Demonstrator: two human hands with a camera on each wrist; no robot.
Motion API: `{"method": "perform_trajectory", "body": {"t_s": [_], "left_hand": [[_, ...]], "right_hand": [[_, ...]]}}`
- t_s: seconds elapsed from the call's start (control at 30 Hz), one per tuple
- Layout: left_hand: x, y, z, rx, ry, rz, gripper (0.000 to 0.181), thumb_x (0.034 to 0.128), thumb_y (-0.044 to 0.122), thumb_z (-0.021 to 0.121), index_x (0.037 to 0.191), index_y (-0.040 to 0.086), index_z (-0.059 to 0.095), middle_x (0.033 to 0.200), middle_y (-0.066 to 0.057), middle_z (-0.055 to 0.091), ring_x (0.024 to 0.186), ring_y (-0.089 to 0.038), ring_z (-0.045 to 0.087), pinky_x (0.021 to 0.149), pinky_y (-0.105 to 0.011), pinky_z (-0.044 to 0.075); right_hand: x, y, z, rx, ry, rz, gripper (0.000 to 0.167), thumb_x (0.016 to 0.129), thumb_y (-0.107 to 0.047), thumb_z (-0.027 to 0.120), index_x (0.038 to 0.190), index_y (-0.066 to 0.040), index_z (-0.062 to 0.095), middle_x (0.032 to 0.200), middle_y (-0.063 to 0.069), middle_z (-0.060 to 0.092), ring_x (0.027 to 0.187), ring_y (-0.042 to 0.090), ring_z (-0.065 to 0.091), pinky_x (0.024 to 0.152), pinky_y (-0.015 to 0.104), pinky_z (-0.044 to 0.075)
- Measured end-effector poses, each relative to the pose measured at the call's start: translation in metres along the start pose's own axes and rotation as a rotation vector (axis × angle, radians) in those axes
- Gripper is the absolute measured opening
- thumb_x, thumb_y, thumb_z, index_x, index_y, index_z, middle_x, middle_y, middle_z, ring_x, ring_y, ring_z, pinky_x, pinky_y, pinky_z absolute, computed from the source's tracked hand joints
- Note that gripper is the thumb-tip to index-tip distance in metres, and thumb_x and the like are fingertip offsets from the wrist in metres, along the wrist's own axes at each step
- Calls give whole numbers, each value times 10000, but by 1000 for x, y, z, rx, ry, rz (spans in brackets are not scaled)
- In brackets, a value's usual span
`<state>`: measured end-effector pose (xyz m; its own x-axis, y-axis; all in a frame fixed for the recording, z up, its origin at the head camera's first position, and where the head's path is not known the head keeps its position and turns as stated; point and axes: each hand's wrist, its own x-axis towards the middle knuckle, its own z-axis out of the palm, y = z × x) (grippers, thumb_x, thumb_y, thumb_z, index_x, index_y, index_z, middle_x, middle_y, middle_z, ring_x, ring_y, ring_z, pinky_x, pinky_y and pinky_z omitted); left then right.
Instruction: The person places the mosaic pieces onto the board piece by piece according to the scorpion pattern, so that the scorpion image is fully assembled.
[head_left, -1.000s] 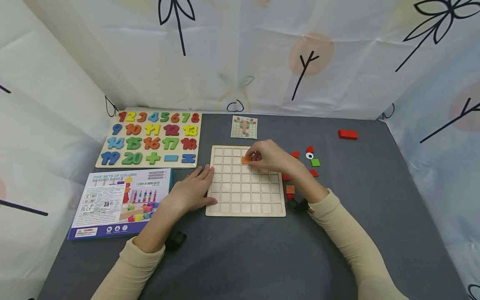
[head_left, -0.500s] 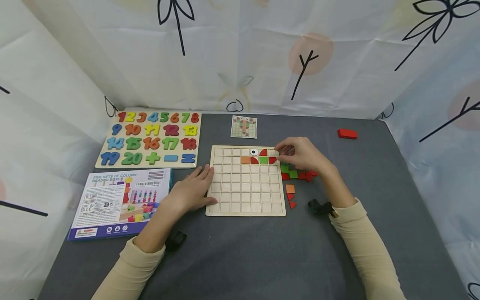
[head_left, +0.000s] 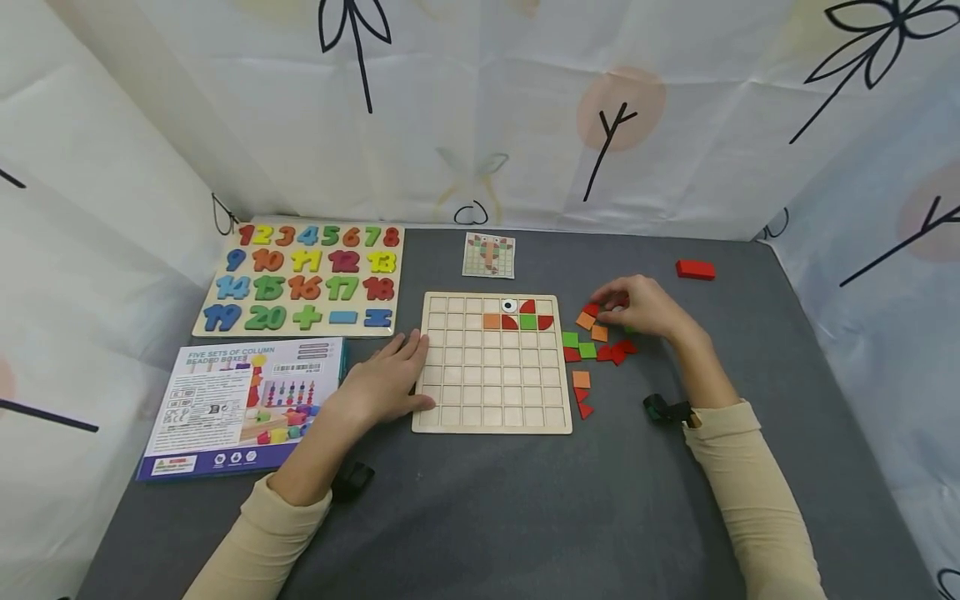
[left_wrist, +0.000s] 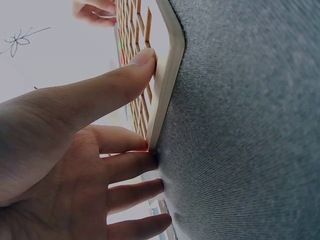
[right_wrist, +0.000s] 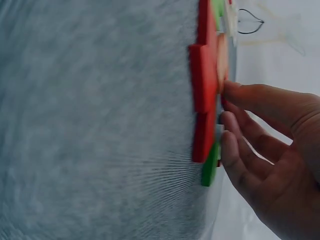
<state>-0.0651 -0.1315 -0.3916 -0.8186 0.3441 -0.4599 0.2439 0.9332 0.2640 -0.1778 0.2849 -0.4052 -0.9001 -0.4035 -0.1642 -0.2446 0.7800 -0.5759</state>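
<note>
My left hand (head_left: 384, 379) rests at the left edge of the wooden grid board (head_left: 482, 396). In the left wrist view its thumb (left_wrist: 142, 60) lies on the board's rim, while the other fingers extend beside the edge. Orange, red, green and eye-marked tiles sit in the board's top two rows. My right hand (head_left: 645, 308) is over the loose pieces right of the board. Its thumb and fingers stand apart around a red piece (head_left: 592, 309), beside orange squares (head_left: 586, 321). In the right wrist view the fingertips partly hide the pieces, including a green one (right_wrist: 210, 165).
Behind the board lies a small pattern card (head_left: 489, 255). A number puzzle (head_left: 397, 283) and a boxed set (head_left: 198, 408) occupy the left side. Loose red triangles (head_left: 583, 410) and green squares (head_left: 587, 351) lie right of the board. A red block (head_left: 696, 269) sits farther right.
My right hand has moved right, from over the board's top rows to the loose pieces, uncovering the coloured tiles on the board. My left hand has stayed at the board's left edge.
</note>
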Motion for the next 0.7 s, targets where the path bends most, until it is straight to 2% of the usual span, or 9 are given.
{"method": "perform_trajectory", "body": {"t_s": [0.23, 0.47, 0.7], "left_hand": [[1, -1, 1, 4, 7, 2, 999, 1009, 452, 761, 1731, 36, 210, 1825, -181, 177, 1698, -436, 193, 1275, -705, 357], [0, 0, 0, -4, 3, 0, 1006, 1008, 450, 763, 1734, 41, 199, 1828, -176, 165, 1701, -433, 185, 1270, -714, 357], [0, 1, -1, -5, 7, -8, 998, 1010, 447, 760, 1733, 43, 204, 1827, -171, 170, 1702, -430, 183, 1257, -731, 362]], "right_hand": [[8, 4, 2, -25, -14, -20, 300, 955, -72, 822, 1240, 14, 781, 1119, 207, 775, 960, 274, 679, 779, 287, 527], [13, 1, 2, -58, -34, -33, 235, 959, -82, 818, 1174, 10, 799, 1010, 166, 791, 870, 223, 685, 719, 252, 518], [10, -4, 2, -43, 32, -19, 262, 963, -139, 828, 1176, 11, 793, 982, 170, 788, 797, 206, 656, 663, 245, 495]]}}
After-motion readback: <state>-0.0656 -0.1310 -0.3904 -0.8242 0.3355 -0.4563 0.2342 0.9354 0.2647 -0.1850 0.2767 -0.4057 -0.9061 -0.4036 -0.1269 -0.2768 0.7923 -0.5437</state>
